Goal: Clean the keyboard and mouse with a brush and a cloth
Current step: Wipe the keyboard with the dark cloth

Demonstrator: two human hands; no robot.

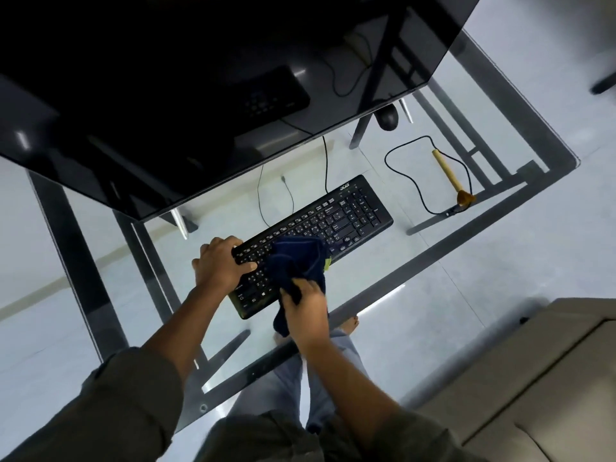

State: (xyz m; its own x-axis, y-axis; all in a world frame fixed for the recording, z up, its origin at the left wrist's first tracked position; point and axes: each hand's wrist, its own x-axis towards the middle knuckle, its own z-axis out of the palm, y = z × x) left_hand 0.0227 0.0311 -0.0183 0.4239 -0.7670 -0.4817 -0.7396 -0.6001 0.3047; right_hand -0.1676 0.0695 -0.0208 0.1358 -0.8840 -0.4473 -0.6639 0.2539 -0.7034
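Observation:
A black keyboard (336,218) lies slanted on the glass desk (493,215). My left hand (220,261) grips its left end, fingers over the keys. My right hand (305,310) holds a dark blue cloth (296,261), bunched and pressed on the keys near the keyboard's middle front. A black mouse (387,117) sits far back under the monitor's right corner, its cable looping over the glass. The brush (451,176), with a pale wooden handle and brown bristles, lies on the desk to the right of the keyboard.
A large dark monitor (200,78) fills the upper left and overhangs the desk. Black cables (325,161) run from behind it. A beige sofa (550,378) stands at the lower right. My legs and a bare foot show through the glass.

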